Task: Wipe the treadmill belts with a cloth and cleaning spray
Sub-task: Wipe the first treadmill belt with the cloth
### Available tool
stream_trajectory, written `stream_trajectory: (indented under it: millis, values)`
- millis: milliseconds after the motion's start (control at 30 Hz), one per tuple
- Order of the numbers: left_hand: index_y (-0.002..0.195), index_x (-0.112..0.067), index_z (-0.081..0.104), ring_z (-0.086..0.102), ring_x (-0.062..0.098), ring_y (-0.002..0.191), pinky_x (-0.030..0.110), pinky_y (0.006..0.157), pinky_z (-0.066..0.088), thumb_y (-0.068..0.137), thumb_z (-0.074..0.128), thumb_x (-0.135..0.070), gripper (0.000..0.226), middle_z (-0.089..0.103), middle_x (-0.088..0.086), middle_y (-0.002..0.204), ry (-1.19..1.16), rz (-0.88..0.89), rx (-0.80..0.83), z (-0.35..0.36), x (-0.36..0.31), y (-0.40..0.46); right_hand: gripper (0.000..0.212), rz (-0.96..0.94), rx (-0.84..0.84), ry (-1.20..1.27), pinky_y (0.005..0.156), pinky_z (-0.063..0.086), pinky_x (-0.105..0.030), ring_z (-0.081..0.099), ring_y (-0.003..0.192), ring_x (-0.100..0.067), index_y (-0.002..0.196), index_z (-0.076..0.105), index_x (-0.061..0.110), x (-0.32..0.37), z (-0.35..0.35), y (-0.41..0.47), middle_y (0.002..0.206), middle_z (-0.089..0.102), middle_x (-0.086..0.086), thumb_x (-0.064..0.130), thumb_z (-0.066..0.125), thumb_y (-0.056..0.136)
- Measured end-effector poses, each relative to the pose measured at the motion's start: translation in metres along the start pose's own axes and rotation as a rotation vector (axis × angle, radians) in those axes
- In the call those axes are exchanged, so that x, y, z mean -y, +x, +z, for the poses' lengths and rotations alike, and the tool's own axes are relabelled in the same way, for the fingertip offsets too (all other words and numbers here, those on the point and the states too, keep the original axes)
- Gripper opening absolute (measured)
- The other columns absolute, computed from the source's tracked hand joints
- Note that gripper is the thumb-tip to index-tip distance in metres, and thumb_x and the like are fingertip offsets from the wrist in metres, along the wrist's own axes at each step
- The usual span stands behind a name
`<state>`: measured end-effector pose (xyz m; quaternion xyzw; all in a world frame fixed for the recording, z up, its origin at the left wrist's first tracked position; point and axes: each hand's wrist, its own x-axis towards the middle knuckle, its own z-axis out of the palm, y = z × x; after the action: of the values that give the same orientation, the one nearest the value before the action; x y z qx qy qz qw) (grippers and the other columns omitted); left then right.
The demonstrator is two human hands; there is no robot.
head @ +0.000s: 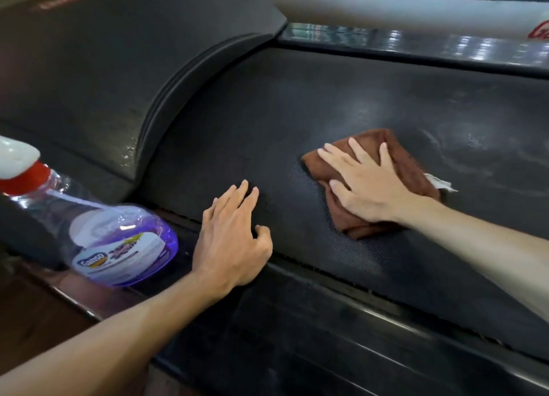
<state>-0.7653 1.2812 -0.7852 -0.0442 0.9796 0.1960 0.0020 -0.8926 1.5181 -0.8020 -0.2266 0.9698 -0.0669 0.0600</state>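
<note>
On belt (pixel 341 98): one cloth (pixel 413 172), two hands.

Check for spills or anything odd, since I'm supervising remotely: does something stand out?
No spill shows. The spray bottle lies on its side by the belt rather than upright. Pale smears mark the belt right of the cloth, likely cleaner residue.

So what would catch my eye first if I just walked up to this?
Probably the brown cloth in the middle of the dark treadmill belt, pressed flat under the right hand. Next, the spray bottle of purple liquid lying at the left, beside the left hand resting on the belt's near edge.
</note>
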Motion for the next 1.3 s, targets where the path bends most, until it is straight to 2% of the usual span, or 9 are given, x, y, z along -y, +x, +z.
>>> stream_trajectory:
  millis: [267, 400, 500, 600, 767, 933, 1033, 1200, 1300]
  values:
    - [0.162, -0.019, 0.022, 0.008, 0.007, 0.156, 0.033, 0.127, 0.01, 0.094, 0.051, -0.025, 0.074, 0.013, -0.009, 0.17, 0.003, -0.024, 0.006, 0.0, 0.001, 0.0, 0.067, -0.493, 0.07, 0.01, 0.124, -0.015, -0.051, -0.009, 0.158, -0.007, 0.16, 0.021, 0.049, 0.02, 0.007, -0.075, 0.167, 0.006, 0.033, 0.043, 0.028, 0.094]
    - [0.163, -0.018, 0.02, 0.007, 0.007, 0.155, 0.033, 0.126, 0.008, 0.095, 0.049, -0.025, 0.074, 0.012, -0.008, 0.17, 0.001, -0.021, -0.002, -0.001, -0.001, 0.0, 0.063, -0.242, 0.046, 0.029, 0.125, -0.007, -0.062, 0.0, 0.16, -0.011, 0.155, 0.019, 0.06, -0.021, -0.002, -0.037, 0.167, 0.008, 0.033, 0.043, 0.028, 0.094]
    - [0.162, -0.018, 0.022, 0.007, 0.006, 0.155, 0.032, 0.127, 0.008, 0.095, 0.05, -0.025, 0.073, 0.013, -0.008, 0.17, -0.004, -0.013, -0.012, -0.001, -0.001, 0.0, 0.06, 0.001, -0.009, 0.007, 0.122, -0.004, -0.068, 0.001, 0.16, -0.022, 0.159, 0.015, 0.052, -0.012, -0.004, 0.01, 0.171, 0.009, 0.021, 0.039, 0.035, 0.104]
    - [0.162, -0.019, 0.023, 0.008, 0.005, 0.155, 0.032, 0.126, 0.01, 0.095, 0.051, -0.025, 0.074, 0.014, -0.009, 0.17, -0.007, -0.013, -0.001, -0.002, 0.0, 0.0, 0.064, -0.154, -0.004, 0.001, 0.125, -0.007, -0.061, 0.0, 0.161, -0.023, 0.162, 0.016, 0.047, 0.025, 0.001, 0.005, 0.172, 0.009, 0.019, 0.041, 0.029, 0.1]
    - [0.162, -0.019, 0.023, 0.008, 0.006, 0.155, 0.031, 0.125, 0.01, 0.094, 0.052, -0.026, 0.074, 0.014, -0.009, 0.17, 0.007, -0.019, -0.006, -0.001, 0.0, 0.0, 0.067, -0.52, 0.085, 0.031, 0.126, -0.015, -0.041, -0.009, 0.158, -0.005, 0.158, 0.025, 0.053, 0.023, 0.005, -0.077, 0.168, 0.007, 0.031, 0.043, 0.03, 0.093]
    - [0.162, -0.019, 0.022, 0.007, 0.006, 0.155, 0.032, 0.126, 0.009, 0.095, 0.049, -0.027, 0.073, 0.013, -0.009, 0.17, 0.019, -0.016, -0.011, -0.002, -0.001, 0.0, 0.057, -0.153, 0.006, 0.021, 0.127, -0.003, -0.057, 0.0, 0.16, -0.014, 0.15, 0.014, 0.067, -0.028, -0.006, -0.014, 0.169, 0.007, 0.027, 0.047, 0.031, 0.099]
    - [0.162, -0.02, 0.022, 0.006, 0.004, 0.155, 0.033, 0.127, 0.008, 0.096, 0.049, -0.028, 0.073, 0.012, -0.009, 0.17, 0.014, -0.014, -0.019, -0.004, -0.002, 0.0, 0.055, 0.067, 0.0, 0.006, 0.125, -0.005, -0.062, -0.001, 0.16, -0.02, 0.158, 0.012, 0.056, -0.012, -0.007, 0.043, 0.173, 0.006, 0.017, 0.053, 0.029, 0.106]
    - [0.163, -0.021, 0.02, 0.004, 0.002, 0.155, 0.033, 0.128, 0.008, 0.096, 0.049, -0.03, 0.073, 0.01, -0.011, 0.17, 0.017, -0.016, 0.008, -0.004, -0.001, 0.0, 0.067, -0.286, 0.025, 0.01, 0.126, -0.007, -0.052, -0.004, 0.159, -0.011, 0.16, 0.016, 0.055, 0.037, 0.005, -0.007, 0.17, 0.005, 0.025, 0.065, 0.016, 0.094]
    - [0.163, -0.022, 0.02, 0.004, 0.003, 0.155, 0.034, 0.128, 0.01, 0.096, 0.048, -0.03, 0.073, 0.01, -0.011, 0.17, 0.019, -0.007, 0.01, -0.002, 0.001, 0.002, 0.066, -0.255, 0.032, 0.001, 0.127, -0.005, -0.048, -0.003, 0.158, -0.007, 0.157, 0.017, 0.059, 0.006, 0.001, -0.029, 0.168, 0.005, 0.03, 0.066, 0.018, 0.092]
